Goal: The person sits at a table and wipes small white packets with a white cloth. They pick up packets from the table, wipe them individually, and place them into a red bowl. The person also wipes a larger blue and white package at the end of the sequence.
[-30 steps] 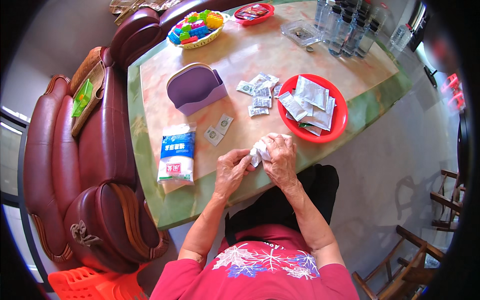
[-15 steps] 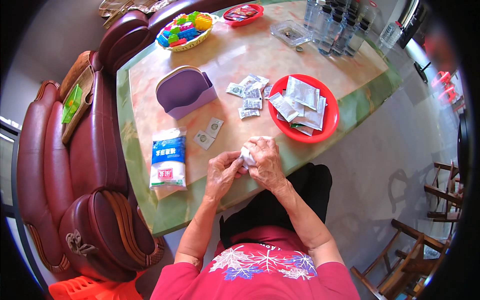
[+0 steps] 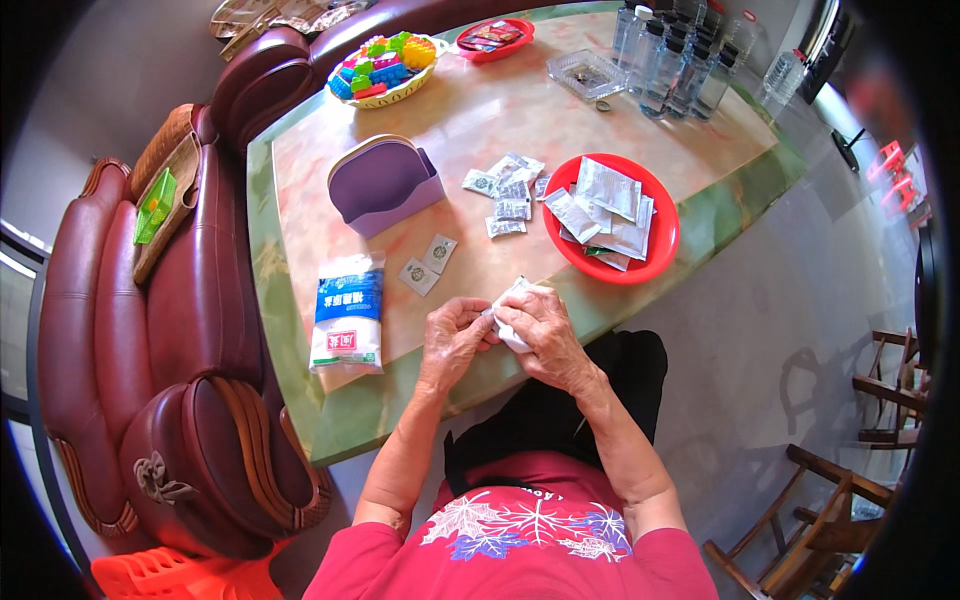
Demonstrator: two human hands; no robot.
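Between my two hands, over the near edge of the table, is a white sachet (image 3: 513, 338), partly hidden by my fingers. My left hand (image 3: 456, 338) pinches its left edge with thumb and fingertips. Wrapped over the sachet's other side is my right hand (image 3: 550, 338), fingers curled. Just beyond them lie two small square packets (image 3: 428, 266) with a green print. Farther off is a loose pile of small silvery packets (image 3: 510, 196). To the right, a red oval tray (image 3: 668, 240) holds several larger white sachets (image 3: 608, 190).
A blue-and-white bag (image 3: 347, 315) lies left of my hands, with a purple container (image 3: 400, 205) behind it. Farther back are a basket of toy bricks (image 3: 388, 92), a red dish (image 3: 519, 46), a glass ashtray (image 3: 585, 77) and clear bottles (image 3: 668, 75). A maroon sofa (image 3: 195, 290) flanks the table's left side.
The white sachet shows more beyond my right fingers, and that hand has shifted slightly right and toward me. Both hands keep hold. The whole view has shifted a little.
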